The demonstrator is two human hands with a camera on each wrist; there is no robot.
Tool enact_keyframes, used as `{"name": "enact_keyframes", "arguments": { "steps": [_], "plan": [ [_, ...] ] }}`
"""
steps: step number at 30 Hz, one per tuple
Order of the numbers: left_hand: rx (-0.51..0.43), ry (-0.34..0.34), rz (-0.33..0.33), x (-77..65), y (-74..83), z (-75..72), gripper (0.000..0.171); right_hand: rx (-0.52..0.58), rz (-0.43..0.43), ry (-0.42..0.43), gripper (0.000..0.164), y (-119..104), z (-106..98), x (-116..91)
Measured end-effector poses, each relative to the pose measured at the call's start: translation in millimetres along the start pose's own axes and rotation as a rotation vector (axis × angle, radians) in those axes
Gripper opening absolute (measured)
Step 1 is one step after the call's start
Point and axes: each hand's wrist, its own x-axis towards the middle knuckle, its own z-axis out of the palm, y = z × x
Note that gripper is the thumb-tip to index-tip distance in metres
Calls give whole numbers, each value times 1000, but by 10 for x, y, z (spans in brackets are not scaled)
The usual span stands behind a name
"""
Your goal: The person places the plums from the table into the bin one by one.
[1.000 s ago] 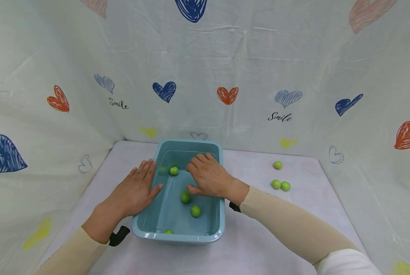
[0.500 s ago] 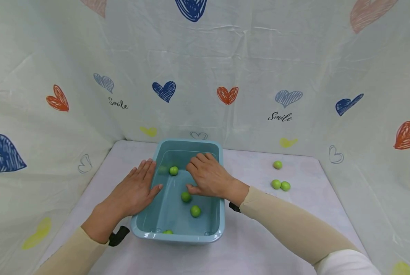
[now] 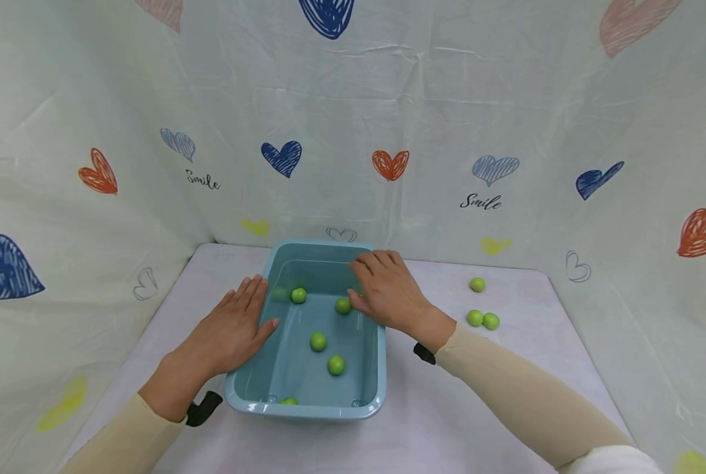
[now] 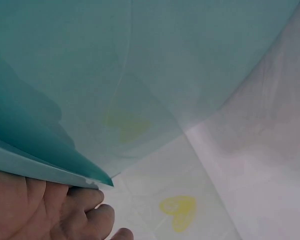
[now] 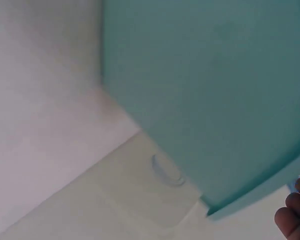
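Observation:
A blue-green plastic basin [image 3: 305, 411] stands on the table, with several small round green fruits [image 3: 336, 365] scattered over its floor. My left hand [image 3: 228, 329] lies flat along the basin's left rim, fingers straight and thumb reaching over the inside. In the left wrist view, its fingers [image 4: 85, 210] are just outside the rim. Over the right rim is my right hand [image 3: 388, 289], its fingers loosely bent and holding nothing that shows. Close by its thumb, one green fruit [image 3: 343, 305] sits inside the basin. The right wrist view catches only fingertips [image 5: 292, 210] beside the rim.
Right of the basin, a pair of green fruits [image 3: 474, 318] lies side by side on the white-covered table [image 3: 435, 408], with a single green fruit [image 3: 478, 284] farther back. A white curtain [image 3: 341, 92] printed with hearts encloses the table's back and sides.
My right hand has moved right and back, from over the basin's middle to its right rim. A green fruit by its thumb has come into view. The left hand stays put.

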Motion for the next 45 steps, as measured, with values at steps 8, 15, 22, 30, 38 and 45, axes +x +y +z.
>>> {"name": "enact_keyframes", "arguments": {
  "steps": [8, 15, 22, 30, 38, 45],
  "plan": [
    [0, 8, -1, -14, -2, 12, 76, -20, 162, 53, 39, 510, -10, -494],
    [-1, 6, -4, -17, -1, 16, 76, -104, 242, 53, 37, 1049, 49, -1170],
    [7, 9, -5, -18, -10, 25, 76, -172, 308, -81, 40, 1428, 16, -1745],
    [12, 10, -3, -9, -19, 27, 76, -176, 336, -285, 49, 1541, 40, -2152],
    [12, 4, -4, -5, -11, 19, 76, -159, 356, -414, 51, 1506, 126, -2375],
    [7, 7, 2, -5, -6, 18, 76, -177, 380, -471, 50, 1522, 201, -2502]
  ]
}}
